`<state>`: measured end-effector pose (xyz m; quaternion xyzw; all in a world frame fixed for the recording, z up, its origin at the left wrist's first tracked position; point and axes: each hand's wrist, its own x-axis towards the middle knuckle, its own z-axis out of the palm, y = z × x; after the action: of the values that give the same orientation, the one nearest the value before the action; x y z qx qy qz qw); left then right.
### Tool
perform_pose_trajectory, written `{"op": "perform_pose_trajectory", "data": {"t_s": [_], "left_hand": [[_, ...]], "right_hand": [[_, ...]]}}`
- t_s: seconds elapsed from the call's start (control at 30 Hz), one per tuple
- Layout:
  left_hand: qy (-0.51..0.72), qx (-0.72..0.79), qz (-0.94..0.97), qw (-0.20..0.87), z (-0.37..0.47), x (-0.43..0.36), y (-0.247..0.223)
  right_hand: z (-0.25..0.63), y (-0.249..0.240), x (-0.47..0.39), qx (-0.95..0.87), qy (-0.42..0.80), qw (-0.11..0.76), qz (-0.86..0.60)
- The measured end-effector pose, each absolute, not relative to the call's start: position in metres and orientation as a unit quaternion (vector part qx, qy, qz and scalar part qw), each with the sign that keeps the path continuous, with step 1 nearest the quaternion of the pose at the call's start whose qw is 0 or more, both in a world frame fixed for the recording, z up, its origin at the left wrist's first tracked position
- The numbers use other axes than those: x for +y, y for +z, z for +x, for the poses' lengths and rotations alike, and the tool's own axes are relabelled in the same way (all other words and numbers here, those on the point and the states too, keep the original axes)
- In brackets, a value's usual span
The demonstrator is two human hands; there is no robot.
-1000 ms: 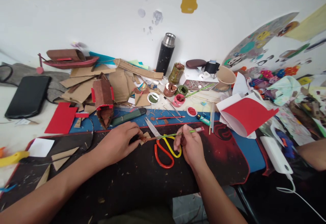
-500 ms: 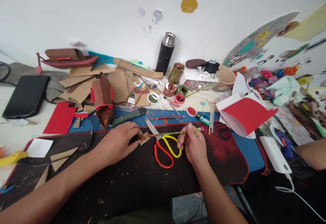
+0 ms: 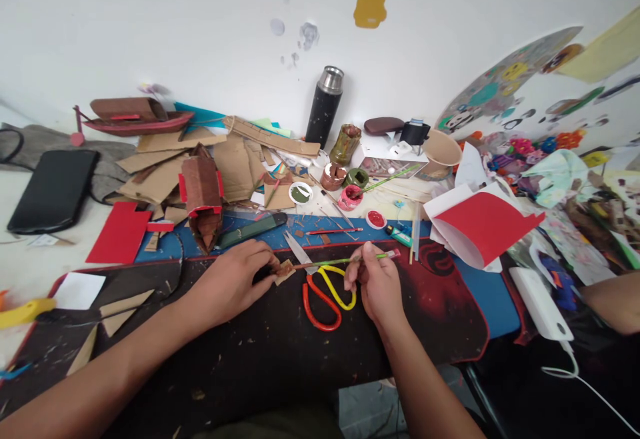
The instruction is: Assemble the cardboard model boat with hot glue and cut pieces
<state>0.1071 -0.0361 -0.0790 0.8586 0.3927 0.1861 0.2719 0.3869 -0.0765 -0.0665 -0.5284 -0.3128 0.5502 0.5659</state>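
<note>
My left hand [image 3: 237, 276] pinches a small piece of cardboard [image 3: 284, 274] that is partly coated brown. Between the thumb and fingers of my right hand [image 3: 376, 279] is a thin green paintbrush [image 3: 345, 260], its tip touching that cardboard. Scissors [image 3: 324, 298] with one red and one yellow handle lie on the dark mat under the brush. A brown cardboard model boat [image 3: 203, 189] with red trim stands beyond my left hand. Past the scissors are open paint jars, among them a brown one [image 3: 333, 176] and a pink-red one [image 3: 350, 197].
A black thermos [image 3: 324, 109] stands by the wall. Cardboard scraps [image 3: 240, 166] are heaped behind the model, with a second boat [image 3: 137, 119] at the back left. Folded red paper [image 3: 493, 226] and a white power strip [image 3: 541, 302] lie to the right. Another person's arm [image 3: 613, 299] shows at the right edge.
My right hand and the brush have shifted very slightly to the left. The left hand and the cardboard piece stay in place.
</note>
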Motion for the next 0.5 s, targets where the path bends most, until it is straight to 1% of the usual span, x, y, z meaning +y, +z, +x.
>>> {"op": "perform_pose_trajectory", "data": {"t_s": [0.3, 0.5], "left_hand": [[0.178, 0.391, 0.86, 0.274, 0.1062, -0.0354, -0.0802], [0.198, 0.393, 0.858, 0.266, 0.1061, -0.036, -0.0814]], "right_hand": [[0.383, -0.0657, -0.0799, -0.323, 0.567, 0.559, -0.512], [0.3859, -0.0709, -0.0807, -0.328, 0.561, 0.55, -0.525]]}}
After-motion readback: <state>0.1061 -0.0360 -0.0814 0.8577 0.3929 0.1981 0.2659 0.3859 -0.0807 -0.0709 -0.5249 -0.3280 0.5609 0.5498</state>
